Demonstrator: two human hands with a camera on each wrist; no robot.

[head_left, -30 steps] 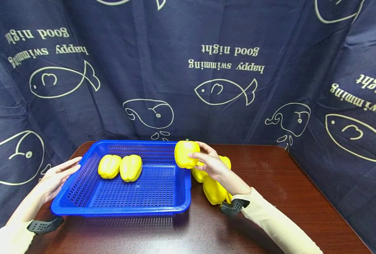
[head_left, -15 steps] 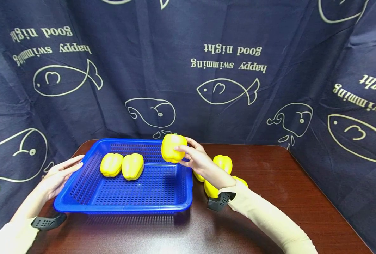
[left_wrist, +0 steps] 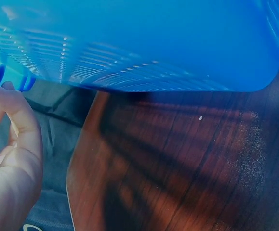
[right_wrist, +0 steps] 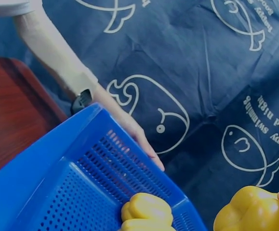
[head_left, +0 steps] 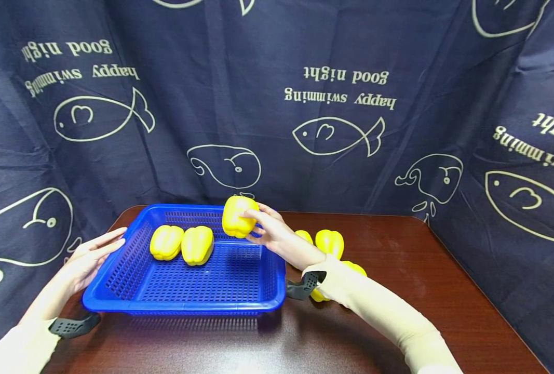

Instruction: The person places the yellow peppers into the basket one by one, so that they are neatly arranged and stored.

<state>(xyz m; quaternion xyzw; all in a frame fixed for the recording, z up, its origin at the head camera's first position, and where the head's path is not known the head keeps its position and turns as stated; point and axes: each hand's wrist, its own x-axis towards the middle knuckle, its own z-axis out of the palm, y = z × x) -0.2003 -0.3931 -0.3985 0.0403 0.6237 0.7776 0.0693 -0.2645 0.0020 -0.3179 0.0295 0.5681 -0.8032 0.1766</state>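
Note:
My right hand (head_left: 272, 228) holds a yellow bell pepper (head_left: 239, 216) raised over the right back part of a blue plastic basket (head_left: 178, 307). In the right wrist view the held pepper (right_wrist: 252, 211) shows at the lower right, a fingertip on it. Two more yellow bell peppers, one at the left (head_left: 166, 242) and another beside it (head_left: 197, 245), lie side by side in the basket. My left hand (head_left: 87, 262) touches the basket's left rim with its fingers extended. From the left wrist, that hand (left_wrist: 14, 154) has its fingertips right at the blue rim.
Several yellow bell peppers (head_left: 330, 243) lie on the brown table (head_left: 398, 270) right of the basket, partly hidden by my right forearm. A dark blue fish-print curtain (head_left: 239, 93) surrounds the table's back and sides.
My right hand has carried the bell pepper left, from beside the basket's right rim to over its inside, tilting it slightly. My left hand keeps to the left rim.

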